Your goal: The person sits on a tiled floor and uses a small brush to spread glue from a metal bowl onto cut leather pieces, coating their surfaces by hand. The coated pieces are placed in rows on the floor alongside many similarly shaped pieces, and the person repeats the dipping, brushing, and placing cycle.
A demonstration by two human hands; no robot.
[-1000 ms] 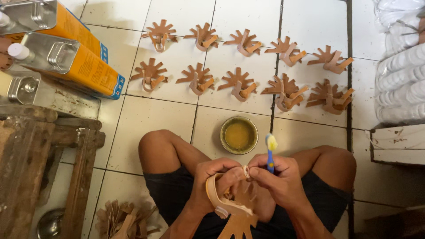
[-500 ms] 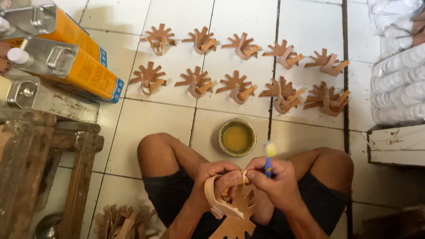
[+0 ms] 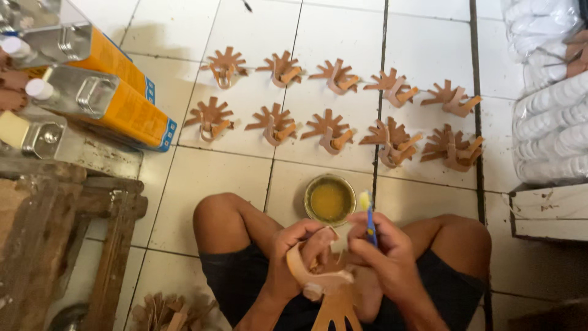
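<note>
1. The left hand (image 3: 294,260) is clenched around a tan leather piece (image 3: 321,285), gripping its curved strap over the person's lap, between the knees.
2. The leather piece ends in a fan of cut fingers that points down toward the bottom edge of the view.
3. The right hand (image 3: 383,251) is closed on a blue-handled brush (image 3: 369,216), held upright with its yellowish bristles on top; the hand's fingertips also meet the top of the leather piece.
4. A round tin of yellow glue (image 3: 330,199) sits on the tiled floor (image 3: 208,178), just ahead of the hands and between the knees.
5. Beyond it, 10 finished leather pieces (image 3: 331,132) lie in 2 rows of 5 on the floor.
6. On the left, orange metal cans (image 3: 113,104) lie tilted beside a worn wooden stand (image 3: 58,245).
7. White stacked bundles (image 3: 551,122) fill the right edge.
8. More leather pieces lie in a heap (image 3: 168,312) by the left thigh.
</note>
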